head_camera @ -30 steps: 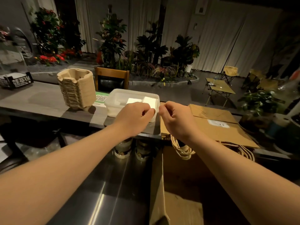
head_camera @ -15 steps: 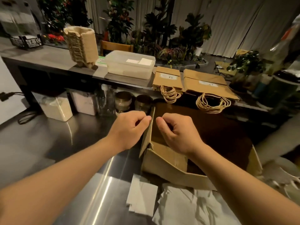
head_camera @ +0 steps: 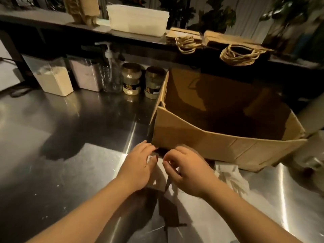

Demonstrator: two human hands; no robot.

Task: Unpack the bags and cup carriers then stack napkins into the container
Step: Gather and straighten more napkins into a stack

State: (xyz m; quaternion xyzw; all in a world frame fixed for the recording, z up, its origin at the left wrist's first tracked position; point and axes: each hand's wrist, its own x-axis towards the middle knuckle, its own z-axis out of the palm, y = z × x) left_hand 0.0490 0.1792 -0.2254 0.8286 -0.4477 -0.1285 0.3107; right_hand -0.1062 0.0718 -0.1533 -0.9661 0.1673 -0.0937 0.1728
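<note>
Loose white napkins (head_camera: 158, 179) lie on the steel counter just in front of an open cardboard box (head_camera: 219, 144). My left hand (head_camera: 138, 166) and my right hand (head_camera: 186, 171) are both down on this pile, fingers curled and pinching its edges. More crumpled white napkins (head_camera: 231, 176) lie to the right, under the box's front wall. The translucent plastic container (head_camera: 138, 20) stands on the raised shelf at the back. Beside it are the stack of pulp cup carriers (head_camera: 82, 9) and two flat piles of paper bags (head_camera: 185, 36) with twine handles.
Along the back of the steel counter (head_camera: 61, 155) stand two powder-filled tubs (head_camera: 54, 79), a pump bottle (head_camera: 110, 71) and two jars (head_camera: 131, 78). The box fills the counter's right half. A shiny object at the far right is blurred.
My hands came down from the container on the shelf, passed the box's left flap, and now grip the napkins on the counter. My view tilted downward.
</note>
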